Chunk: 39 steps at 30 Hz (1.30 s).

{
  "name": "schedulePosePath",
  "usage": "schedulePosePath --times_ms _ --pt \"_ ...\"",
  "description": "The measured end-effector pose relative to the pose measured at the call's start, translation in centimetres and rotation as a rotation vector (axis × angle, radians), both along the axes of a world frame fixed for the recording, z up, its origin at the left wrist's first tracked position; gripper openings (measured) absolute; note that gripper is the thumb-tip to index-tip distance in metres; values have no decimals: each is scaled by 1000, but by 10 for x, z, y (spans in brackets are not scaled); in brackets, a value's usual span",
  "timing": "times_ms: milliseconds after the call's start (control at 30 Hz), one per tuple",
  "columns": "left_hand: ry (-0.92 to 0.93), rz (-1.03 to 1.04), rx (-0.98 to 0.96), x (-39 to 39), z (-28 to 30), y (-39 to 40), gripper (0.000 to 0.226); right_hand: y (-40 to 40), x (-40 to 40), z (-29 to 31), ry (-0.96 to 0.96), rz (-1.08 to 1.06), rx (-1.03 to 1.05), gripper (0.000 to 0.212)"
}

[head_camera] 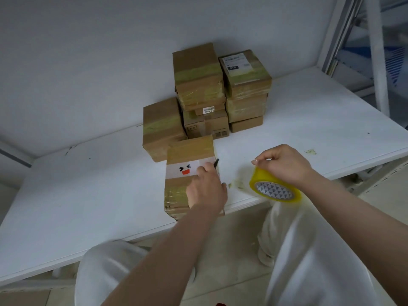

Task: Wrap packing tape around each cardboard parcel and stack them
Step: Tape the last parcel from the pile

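A cardboard parcel (188, 175) lies at the near edge of the white table (88, 195), its near end reaching just over that edge. A white band with a small cartoon face printed on it crosses its top, and yellowish tape shows at both ends.

The left hand (206, 188) rests on the top of this parcel, on its right part, with the fingers curled around a thin dark tool (216, 163) whose tip sticks out past the parcel's right edge. What kind of tool it is cannot be told.

To the right of the parcel, the right hand (284, 164) grips a yellow tape roll (274, 189) from above, pinching its rim. The roll is tilted, its patterned core facing the camera, and it sits at the table's near edge, apart from the parcel. Whether it rests on the table or is held just above it cannot be told. Small yellowish tape scraps (236, 184) lie on the table between the parcel and the roll, and another scrap (311, 151) lies farther right.

Behind the parcel, against the white wall, stands a group of taped boxes. One box (162, 127) sits touching the parcel's far left corner. Behind it to the right are two stacks (220, 85), side by side and several boxes high; the top box of the right stack bears a white shipping label.
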State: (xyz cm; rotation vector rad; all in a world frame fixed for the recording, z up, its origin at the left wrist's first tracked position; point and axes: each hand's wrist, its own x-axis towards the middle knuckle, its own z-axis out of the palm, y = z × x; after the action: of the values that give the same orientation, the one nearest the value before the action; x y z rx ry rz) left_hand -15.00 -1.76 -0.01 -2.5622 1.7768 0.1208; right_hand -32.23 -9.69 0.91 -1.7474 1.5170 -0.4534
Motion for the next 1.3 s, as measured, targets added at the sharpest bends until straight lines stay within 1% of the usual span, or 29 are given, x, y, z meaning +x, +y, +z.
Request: schedulePosePath --times_ms 100,233,300,333,367,433,467,533,600,633,700,733,767,800,900,933,967,1033,1067,1133,1167,1233,1300 --pt "-4 43 28 -2 -12 -4 43 1 1 -4 -19 -3 14 15" --pt "29 17 98 3 -7 -5 71 3 4 -4 -95 -4 42 12" --pt "99 12 95 10 -4 0 75 4 6 -5 -130 13 49 9" --pt "210 48 61 15 -1 2 71 4 7 -5 -150 22 52 8" --pt "366 99 -2 20 5 3 62 5 7 -4 -169 28 54 7" --pt "669 164 -208 25 13 2 46 5 9 -3 -205 30 62 8" --pt "780 167 -288 22 16 1 45 5 10 -2 -219 35 67 9" --pt "968 152 -322 9 21 -3 53 3 11 0 -243 35 70 10" --pt "1039 137 -268 -7 22 -12 55 0 9 3 -264 43 74 11" --pt "1039 128 -241 -13 21 -19 52 -2 8 5 -287 46 81 12" --pt "1035 103 -219 -22 17 -34 37 -9 1 10 -334 59 104 14" --pt "1032 82 -228 -26 16 -42 29 -14 -5 13 -353 61 129 13" --pt "1020 57 -248 -30 16 -50 24 -20 -12 15 -376 59 161 10" --pt "990 33 -272 -32 17 -60 24 -26 -19 17 -415 58 198 12" --pt "863 -7 -332 -27 21 -98 27 -48 -46 21 -544 50 261 50" --pt "807 7 -348 -22 23 -110 28 -55 -54 21 -551 49 252 56" --pt "761 28 -364 -16 24 -122 27 -61 -61 21 -543 47 237 58" --pt "696 60 -358 -9 18 -140 24 -72 -71 15 -505 -16 207 54" --pt "663 59 -334 -11 11 -147 26 -78 -73 11 -472 -39 186 47" --pt "606 52 -273 -21 -7 -156 32 -89 -73 0 -386 -51 155 33" --pt "588 54 -253 -27 -16 -160 38 -93 -72 -5 -339 -47 139 30" --pt "567 93 -227 -35 -34 -168 41 -104 -71 -15 -258 -48 123 30" --pt "564 152 -193 -38 -50 -173 37 -114 -69 -25 -170 -23 120 30"
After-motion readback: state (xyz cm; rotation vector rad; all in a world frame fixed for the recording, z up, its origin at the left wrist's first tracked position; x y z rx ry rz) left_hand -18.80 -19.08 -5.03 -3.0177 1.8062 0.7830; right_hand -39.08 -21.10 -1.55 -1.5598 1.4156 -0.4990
